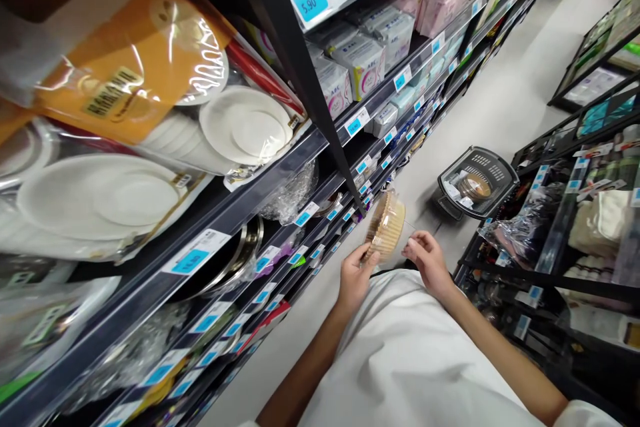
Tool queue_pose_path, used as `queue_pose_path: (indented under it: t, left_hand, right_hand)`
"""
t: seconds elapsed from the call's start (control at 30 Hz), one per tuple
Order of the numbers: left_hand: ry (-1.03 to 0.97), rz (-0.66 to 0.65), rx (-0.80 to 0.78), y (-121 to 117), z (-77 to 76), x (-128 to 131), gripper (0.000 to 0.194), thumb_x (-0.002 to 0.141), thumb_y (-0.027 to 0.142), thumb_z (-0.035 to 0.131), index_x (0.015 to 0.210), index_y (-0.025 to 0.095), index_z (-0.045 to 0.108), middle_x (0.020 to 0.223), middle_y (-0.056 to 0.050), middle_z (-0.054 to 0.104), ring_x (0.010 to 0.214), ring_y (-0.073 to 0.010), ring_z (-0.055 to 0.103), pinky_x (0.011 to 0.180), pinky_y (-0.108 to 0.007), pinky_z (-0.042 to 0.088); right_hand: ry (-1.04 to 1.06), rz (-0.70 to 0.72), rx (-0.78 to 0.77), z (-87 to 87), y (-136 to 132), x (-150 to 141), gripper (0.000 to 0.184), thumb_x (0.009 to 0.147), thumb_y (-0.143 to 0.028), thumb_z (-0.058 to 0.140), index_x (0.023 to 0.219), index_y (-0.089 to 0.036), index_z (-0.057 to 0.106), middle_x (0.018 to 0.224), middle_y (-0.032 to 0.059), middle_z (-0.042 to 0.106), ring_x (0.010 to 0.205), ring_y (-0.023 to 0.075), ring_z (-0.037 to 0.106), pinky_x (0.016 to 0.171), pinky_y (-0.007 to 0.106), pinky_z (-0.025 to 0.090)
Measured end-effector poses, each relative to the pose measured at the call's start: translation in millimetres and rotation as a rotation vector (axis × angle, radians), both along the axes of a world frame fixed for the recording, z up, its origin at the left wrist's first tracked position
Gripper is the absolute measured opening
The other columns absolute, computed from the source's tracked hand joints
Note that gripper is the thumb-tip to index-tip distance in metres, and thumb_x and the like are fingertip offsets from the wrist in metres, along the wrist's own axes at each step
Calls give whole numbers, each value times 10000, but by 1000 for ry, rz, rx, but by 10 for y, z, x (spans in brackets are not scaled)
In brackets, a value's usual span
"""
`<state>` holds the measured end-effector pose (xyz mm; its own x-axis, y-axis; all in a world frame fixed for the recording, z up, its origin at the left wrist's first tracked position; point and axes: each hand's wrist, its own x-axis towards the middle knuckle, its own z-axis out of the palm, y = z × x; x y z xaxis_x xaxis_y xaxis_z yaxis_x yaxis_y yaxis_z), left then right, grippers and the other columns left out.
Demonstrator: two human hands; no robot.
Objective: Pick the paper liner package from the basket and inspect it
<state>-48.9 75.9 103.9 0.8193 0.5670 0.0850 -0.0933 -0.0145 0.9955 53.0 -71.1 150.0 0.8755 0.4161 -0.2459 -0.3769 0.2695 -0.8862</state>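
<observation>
My left hand (pixel 356 275) is closed on the lower edge of a pack of paper baking cups (pixel 386 223). The pack is a round, fluted, tan stack in clear plastic wrap, held tilted in front of my white shirt. Just to its right is my right hand (pixel 429 261), fingers curled and pinched together. A faint thin line, perhaps an edge of the wrap, runs from the pack toward these fingers. What they hold, if anything, is too small to make out.
A shopping basket (pixel 477 180) with a similar round pack inside stands on the aisle floor ahead. On the left, shelves hold packs of white plates (pixel 245 123) and ABC boxes (pixel 357 63), with price tags along the edges. More stocked shelving (pixel 555 280) lines the right.
</observation>
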Motion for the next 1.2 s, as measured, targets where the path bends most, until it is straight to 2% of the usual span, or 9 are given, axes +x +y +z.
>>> queue_pose_path:
  t: [0.1,0.17,0.27,0.4,0.57,0.73,0.9,1.03,1.2]
  left_hand:
    - [12,-82,-316,12,43,17,391,883,463,708,1071,122,743,1058,-123,756,966,-231,703,879,-324,542]
    - [-28,-106,-426,19,90,24,393,862,471,734,1052,128,747,1032,-118,760,942,-223,709,867,-315,548]
    - [-63,-86,-523,19,143,35,384,828,459,776,1041,141,743,1011,-111,763,919,-220,715,856,-318,557]
    - [-88,-79,-570,-1,163,47,365,820,422,794,1057,149,742,1056,-116,758,978,-230,711,906,-332,551]
    - [-119,-104,-657,-75,149,58,376,783,417,829,1040,154,750,1067,-126,758,978,-248,717,921,-371,558]
    - [-104,-64,-693,-136,145,65,399,773,440,836,1033,145,768,1030,-132,765,922,-249,727,867,-357,570]
    - [-87,-65,-707,-157,184,49,384,809,457,804,1024,140,782,1002,-123,766,898,-232,719,843,-336,565]
    - [-85,-64,-709,-175,245,37,395,826,477,784,1029,139,782,997,-112,762,905,-223,711,850,-329,560]
    - [-78,-58,-719,-192,307,37,385,812,494,791,984,149,782,968,-96,760,894,-216,707,847,-329,565]
  right_hand:
    - [-45,5,-215,-87,43,-20,450,657,-512,909,917,-241,659,911,7,618,813,176,595,761,334,568]
    - [-114,70,-294,-108,84,-42,501,652,-528,899,997,-240,677,1051,45,657,913,210,626,803,364,573]
    - [-214,103,-346,-95,152,-76,527,650,-516,890,1041,-231,680,1052,67,680,911,222,646,795,370,572]
    - [-269,89,-388,-86,222,-114,509,652,-497,884,1025,-225,669,1027,73,685,882,228,650,790,391,582]
    - [-344,27,-432,-131,264,-133,691,582,-465,937,1164,-225,652,1218,111,652,1134,290,623,1009,494,529]
    - [-274,74,-365,-125,257,-143,670,610,-496,929,1177,-228,694,1433,145,561,1321,345,539,1075,533,495]
    - [-229,104,-279,-93,261,-149,645,608,-430,948,1164,-227,689,1298,122,681,1252,326,613,1089,541,491]
    - [-238,89,-244,-77,267,-149,576,637,-423,940,1129,-237,704,1253,101,708,1215,315,641,1106,540,482]
    - [-235,84,-230,-69,256,-142,596,630,-457,942,1126,-232,698,1245,101,714,1203,304,648,1115,531,473]
